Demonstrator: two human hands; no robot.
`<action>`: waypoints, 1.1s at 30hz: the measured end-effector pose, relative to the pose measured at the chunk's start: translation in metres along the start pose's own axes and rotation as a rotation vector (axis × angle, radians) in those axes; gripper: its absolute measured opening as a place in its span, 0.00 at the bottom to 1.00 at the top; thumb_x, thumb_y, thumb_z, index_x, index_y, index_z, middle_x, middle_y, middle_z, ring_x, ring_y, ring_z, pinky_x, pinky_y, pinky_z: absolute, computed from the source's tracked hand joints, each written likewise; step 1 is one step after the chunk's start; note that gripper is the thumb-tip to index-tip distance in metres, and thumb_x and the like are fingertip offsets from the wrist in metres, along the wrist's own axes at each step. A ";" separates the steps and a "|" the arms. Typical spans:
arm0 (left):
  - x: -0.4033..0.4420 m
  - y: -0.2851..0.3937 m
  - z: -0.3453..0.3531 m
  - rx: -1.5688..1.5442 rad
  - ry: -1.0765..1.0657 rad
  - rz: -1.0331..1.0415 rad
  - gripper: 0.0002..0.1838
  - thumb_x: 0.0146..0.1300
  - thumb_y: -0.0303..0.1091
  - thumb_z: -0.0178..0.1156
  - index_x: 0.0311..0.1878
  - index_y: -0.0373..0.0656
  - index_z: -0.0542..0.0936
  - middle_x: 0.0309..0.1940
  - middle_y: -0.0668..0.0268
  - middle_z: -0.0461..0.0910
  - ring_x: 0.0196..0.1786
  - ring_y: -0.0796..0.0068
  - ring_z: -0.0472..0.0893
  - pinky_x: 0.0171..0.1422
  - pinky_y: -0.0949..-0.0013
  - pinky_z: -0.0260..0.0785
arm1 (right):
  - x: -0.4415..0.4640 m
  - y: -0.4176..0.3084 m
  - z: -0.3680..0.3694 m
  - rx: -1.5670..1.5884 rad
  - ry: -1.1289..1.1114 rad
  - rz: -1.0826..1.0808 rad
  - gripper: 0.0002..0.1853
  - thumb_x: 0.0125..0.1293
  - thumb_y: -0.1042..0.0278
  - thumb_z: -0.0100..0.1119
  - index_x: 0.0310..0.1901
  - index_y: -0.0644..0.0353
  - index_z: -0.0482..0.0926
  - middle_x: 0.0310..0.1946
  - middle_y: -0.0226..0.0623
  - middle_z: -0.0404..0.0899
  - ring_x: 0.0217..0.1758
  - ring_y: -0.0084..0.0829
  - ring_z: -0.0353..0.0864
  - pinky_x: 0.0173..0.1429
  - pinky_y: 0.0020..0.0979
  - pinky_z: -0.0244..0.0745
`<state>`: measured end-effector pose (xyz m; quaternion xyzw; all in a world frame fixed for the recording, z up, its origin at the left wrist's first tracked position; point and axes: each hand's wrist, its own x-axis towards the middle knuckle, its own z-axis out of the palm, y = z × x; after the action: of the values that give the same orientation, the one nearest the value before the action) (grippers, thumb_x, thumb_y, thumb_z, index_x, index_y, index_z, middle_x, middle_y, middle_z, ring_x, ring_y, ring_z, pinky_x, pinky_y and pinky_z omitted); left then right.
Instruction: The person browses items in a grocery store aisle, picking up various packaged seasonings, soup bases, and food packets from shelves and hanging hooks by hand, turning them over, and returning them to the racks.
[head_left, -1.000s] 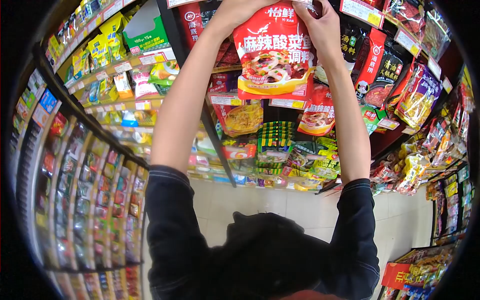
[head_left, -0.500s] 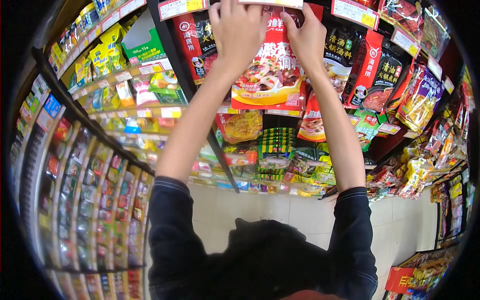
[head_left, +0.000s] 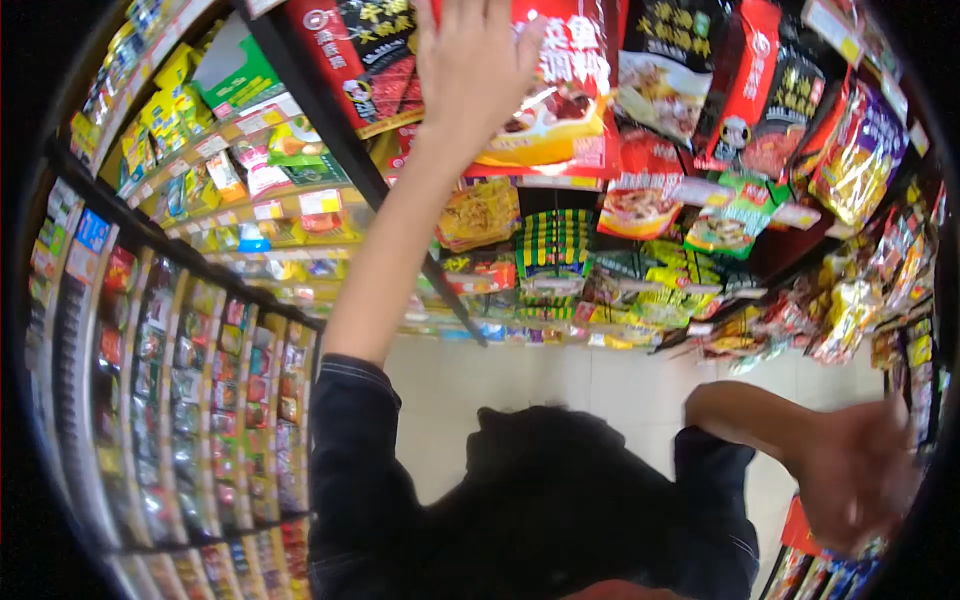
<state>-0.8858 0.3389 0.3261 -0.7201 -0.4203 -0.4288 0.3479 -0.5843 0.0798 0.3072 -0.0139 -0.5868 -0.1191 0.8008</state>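
Observation:
At the top of the head view, my left hand [head_left: 472, 80] lies flat on the front of a large red and yellow seasoning packet [head_left: 572, 95], fingers stretched upward and their tips near the picture's edge. The packet shows a food picture and white characters; its top is out of the picture. My right hand [head_left: 862, 475] is low at the right, away from the shelf, smeared by motion with its fingers unclear. Beside the packet stand a black hotpot base bag [head_left: 665, 65] on the right and a red-and-black beef bag [head_left: 360, 60] on the left.
A dark shelf post [head_left: 310, 95] divides this rack from shelves of small yellow and green packets [head_left: 180, 105]. Below are several more packets, including a green one [head_left: 737, 215]. A red display box [head_left: 797, 527] stands low at the right. Pale floor tiles [head_left: 440, 410] lie beneath.
My right hand has left the seasoning packet and swung down to the lower right. My left hand stays on the packet. The shelf view has shifted upward.

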 end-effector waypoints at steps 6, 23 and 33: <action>0.000 0.001 -0.002 -0.002 0.027 0.021 0.36 0.69 0.39 0.57 0.76 0.30 0.62 0.77 0.44 0.62 0.79 0.45 0.62 0.85 0.47 0.47 | 0.032 -0.019 0.044 0.095 -0.394 -0.085 0.18 0.77 0.59 0.39 0.25 0.50 0.57 0.14 0.20 0.54 0.12 0.17 0.47 0.18 0.28 0.45; 0.000 0.004 0.000 0.035 0.036 0.002 0.35 0.73 0.44 0.55 0.76 0.32 0.64 0.77 0.47 0.63 0.80 0.49 0.61 0.84 0.50 0.49 | 0.016 -0.056 0.010 -0.619 -0.149 -0.030 0.18 0.63 0.55 0.61 0.26 0.59 0.71 0.17 0.30 0.65 0.16 0.22 0.61 0.19 0.32 0.55; -0.004 0.001 -0.003 0.016 0.064 0.024 0.34 0.72 0.42 0.56 0.76 0.32 0.65 0.76 0.46 0.64 0.79 0.48 0.63 0.84 0.50 0.49 | 0.011 -0.015 0.051 -0.462 -0.119 -0.231 0.17 0.81 0.63 0.35 0.31 0.57 0.65 0.12 0.26 0.59 0.06 0.14 0.51 0.06 0.21 0.45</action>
<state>-0.8874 0.3346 0.3240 -0.7084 -0.4036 -0.4439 0.3718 -0.6326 0.0714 0.3315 -0.1362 -0.5877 -0.3396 0.7216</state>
